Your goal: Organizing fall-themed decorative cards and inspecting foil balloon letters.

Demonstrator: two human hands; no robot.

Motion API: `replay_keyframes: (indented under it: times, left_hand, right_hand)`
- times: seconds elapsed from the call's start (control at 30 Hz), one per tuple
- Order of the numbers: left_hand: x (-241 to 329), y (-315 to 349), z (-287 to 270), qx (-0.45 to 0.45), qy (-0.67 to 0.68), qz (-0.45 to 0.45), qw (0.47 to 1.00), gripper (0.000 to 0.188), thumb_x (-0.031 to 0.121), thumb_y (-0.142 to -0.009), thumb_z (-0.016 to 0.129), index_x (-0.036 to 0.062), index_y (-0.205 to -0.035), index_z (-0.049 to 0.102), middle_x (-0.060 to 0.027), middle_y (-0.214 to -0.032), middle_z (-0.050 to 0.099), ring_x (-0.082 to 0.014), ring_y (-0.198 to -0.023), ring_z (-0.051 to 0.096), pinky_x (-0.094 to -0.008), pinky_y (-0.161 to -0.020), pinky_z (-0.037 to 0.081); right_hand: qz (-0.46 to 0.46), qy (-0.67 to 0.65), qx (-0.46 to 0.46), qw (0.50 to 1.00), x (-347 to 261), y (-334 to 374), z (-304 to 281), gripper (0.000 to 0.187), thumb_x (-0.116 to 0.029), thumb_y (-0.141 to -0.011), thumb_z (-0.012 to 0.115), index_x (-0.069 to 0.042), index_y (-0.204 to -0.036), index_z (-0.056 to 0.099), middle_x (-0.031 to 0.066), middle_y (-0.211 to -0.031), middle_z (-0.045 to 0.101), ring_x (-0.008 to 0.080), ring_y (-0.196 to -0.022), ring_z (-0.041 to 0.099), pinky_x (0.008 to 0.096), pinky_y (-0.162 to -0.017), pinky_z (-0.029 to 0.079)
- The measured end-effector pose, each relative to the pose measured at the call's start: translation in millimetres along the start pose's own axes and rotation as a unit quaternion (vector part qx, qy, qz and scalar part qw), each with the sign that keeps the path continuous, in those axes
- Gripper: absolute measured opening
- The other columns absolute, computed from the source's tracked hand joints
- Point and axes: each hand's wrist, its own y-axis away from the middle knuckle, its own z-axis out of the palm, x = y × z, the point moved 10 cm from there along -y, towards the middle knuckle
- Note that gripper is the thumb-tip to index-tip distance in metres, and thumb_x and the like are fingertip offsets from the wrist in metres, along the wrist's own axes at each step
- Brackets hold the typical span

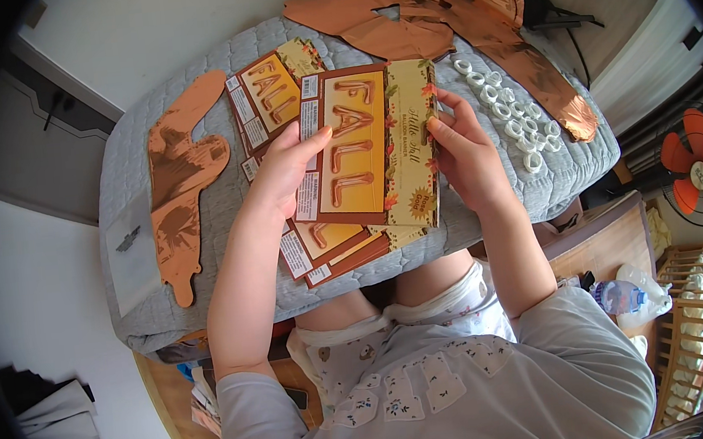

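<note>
Between both hands I hold up a flat printed balloon package (350, 148), yellow and brown with pictured letter balloons and a leafy pale strip. My left hand (291, 162) pinches its left edge, thumb on the front. On the right edge, my right hand (467, 149) grips it with the thumb over the pale strip. Behind and below it lie more packages of the same kind (267, 92), fanned in a loose pile on the quilted grey bed cover (234, 269) and partly hidden by the one I hold.
A flat copper foil balloon (179, 181) lies at the left, beside a clear plastic sheet (131, 258). More copper foil balloons (409, 23) stretch along the far side. Several small white ribbon rolls (514, 111) sit at the right. An orange-bladed fan (700, 173) stands off the bed.
</note>
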Motion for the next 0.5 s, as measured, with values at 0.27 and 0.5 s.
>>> replay_keyframes:
  times: [0.27, 0.5]
  left_hand:
    - [-0.7, -0.4, -1.0, -0.002, 0.023, -0.014, 1.0, 0.04, 0.02, -0.097, 0.064, 0.0024, -0.131, 0.053, -0.0096, -0.124, 0.063, -0.0182, -0.111, 0.063, -0.0364, -0.093, 0.053]
    - [-4.2, -1.8, -6.1, -0.01, 0.046, -0.021, 0.999, 0.041, 0.02, -0.097, 0.064, 0.003, -0.132, 0.053, -0.0104, -0.126, 0.063, -0.0191, -0.114, 0.063, -0.0375, -0.092, 0.055]
  right_hand:
    - [-0.006, -0.018, -0.015, 1.0, -0.5, -4.0, -0.9, 0.043, -0.014, -0.104, 0.051, -0.008, -0.144, 0.037, 0.0041, -0.115, 0.065, 0.0097, -0.098, 0.061, 0.0243, -0.077, 0.048]
    - [0.006, -0.059, -0.018, 0.998, -4.6, -7.2, 4.2, 0.044, -0.012, -0.102, 0.053, -0.006, -0.143, 0.039, 0.0039, -0.111, 0.063, 0.0099, -0.096, 0.062, 0.0248, -0.08, 0.049]
